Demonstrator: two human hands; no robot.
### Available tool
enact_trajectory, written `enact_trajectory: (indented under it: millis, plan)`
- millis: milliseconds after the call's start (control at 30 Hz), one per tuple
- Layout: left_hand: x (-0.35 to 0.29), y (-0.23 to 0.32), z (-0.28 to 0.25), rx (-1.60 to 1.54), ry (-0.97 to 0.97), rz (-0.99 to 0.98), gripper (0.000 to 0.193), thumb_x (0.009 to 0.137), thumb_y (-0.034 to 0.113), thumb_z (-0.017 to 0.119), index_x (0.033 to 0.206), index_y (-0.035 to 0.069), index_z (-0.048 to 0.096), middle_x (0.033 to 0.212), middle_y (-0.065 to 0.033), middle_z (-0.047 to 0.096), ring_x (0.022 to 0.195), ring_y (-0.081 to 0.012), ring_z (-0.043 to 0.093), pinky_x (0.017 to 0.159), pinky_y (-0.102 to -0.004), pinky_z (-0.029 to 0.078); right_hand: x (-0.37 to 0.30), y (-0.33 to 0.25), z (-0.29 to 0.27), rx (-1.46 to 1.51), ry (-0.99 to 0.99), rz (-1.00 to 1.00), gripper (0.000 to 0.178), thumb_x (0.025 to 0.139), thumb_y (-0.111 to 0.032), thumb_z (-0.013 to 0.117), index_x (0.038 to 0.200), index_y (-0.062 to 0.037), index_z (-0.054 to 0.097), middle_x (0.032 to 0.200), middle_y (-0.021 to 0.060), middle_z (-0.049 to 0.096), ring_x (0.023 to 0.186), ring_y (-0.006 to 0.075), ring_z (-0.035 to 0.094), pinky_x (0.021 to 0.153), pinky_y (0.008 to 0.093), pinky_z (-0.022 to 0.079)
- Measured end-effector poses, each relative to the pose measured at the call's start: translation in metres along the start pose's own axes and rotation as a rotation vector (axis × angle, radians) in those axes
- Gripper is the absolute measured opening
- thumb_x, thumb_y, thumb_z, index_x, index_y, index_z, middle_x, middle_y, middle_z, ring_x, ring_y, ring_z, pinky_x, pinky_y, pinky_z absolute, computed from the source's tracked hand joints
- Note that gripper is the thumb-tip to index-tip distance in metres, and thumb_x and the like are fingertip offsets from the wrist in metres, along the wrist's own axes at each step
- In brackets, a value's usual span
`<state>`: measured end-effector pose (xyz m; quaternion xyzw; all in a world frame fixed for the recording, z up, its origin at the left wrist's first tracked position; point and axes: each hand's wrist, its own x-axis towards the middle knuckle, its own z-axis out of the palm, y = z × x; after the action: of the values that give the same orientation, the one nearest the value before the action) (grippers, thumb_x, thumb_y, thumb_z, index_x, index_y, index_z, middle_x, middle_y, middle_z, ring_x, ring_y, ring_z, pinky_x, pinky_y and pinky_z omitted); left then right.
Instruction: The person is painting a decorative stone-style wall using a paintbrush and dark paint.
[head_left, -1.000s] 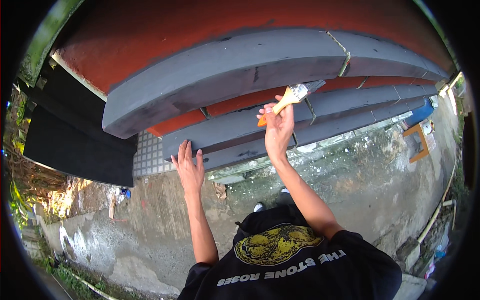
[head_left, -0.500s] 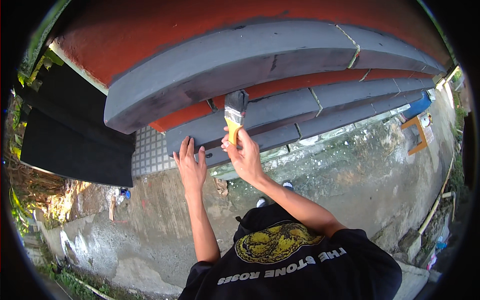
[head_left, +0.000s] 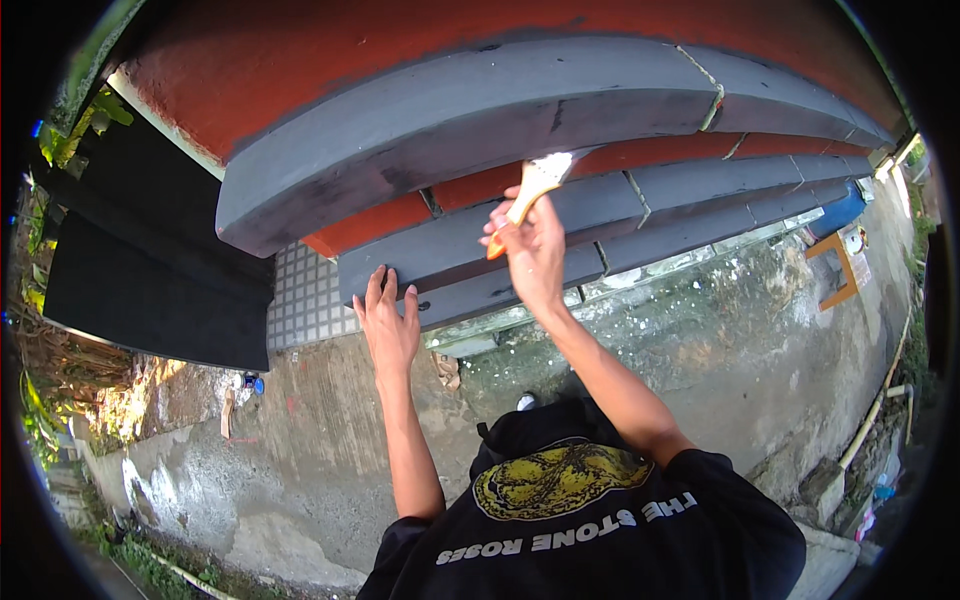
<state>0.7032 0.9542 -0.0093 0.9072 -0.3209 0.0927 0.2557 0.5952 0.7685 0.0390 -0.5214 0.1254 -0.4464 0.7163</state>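
a left hand rests on a grey ledge while a right hand pinches a paintbrush slantwise.
at far left hangs a dark panel [head_left: 150, 280], beside a patch of checkered tiles [head_left: 297, 295]; next, the left hand [head_left: 389, 325], fingers loosely spread, lays its fingertips on the left end of the lower grey ledge [head_left: 420, 250]. to its right, the paintbrush [head_left: 537, 185] is in front of the ledges, just under the upper grey ledge [head_left: 450, 115]; its long axis runs diagonally, orange handle end down and left, glaring metal band and bristle end up and right. whether the bristles touch anything cannot be told. the right hand [head_left: 535, 258] grips the handle between thumb and fingers. far right stands a wooden frame [head_left: 836, 280].
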Motion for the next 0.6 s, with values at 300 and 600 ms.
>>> enact_trajectory:
  millis: [300, 600]
  plan:
    - [-0.001, 0.006, -0.001, 0.008, 0.002, -0.012, 0.043, 0.097, 0.023, 0.059, 0.132, -0.003, 0.06, 0.143, -0.0161, 0.051, 0.133, -0.0329, 0.049, 0.118, -0.0576, 0.023, -0.037, 0.025, -0.007, -0.349, -0.191, 0.136, 0.03, 0.093, 0.005, 0.054, 0.124, 0.0019, 0.053, 0.092, 0.0069, 0.062, 0.08, 0.0134, 0.065, 0.07, 0.0285, 0.057]
    - [-0.003, 0.008, 0.003, 0.033, 0.012, 0.002, 0.049, 0.096, 0.026, 0.061, 0.133, -0.006, 0.057, 0.144, -0.0181, 0.049, 0.136, -0.033, 0.046, 0.119, -0.0567, 0.023, 0.034, -0.016, -0.043, 0.055, 0.107, 0.005, 0.029, 0.094, 0.005, 0.055, 0.122, 0.0024, 0.047, 0.1, 0.0116, 0.059, 0.083, 0.0175, 0.066, 0.074, 0.0342, 0.063]
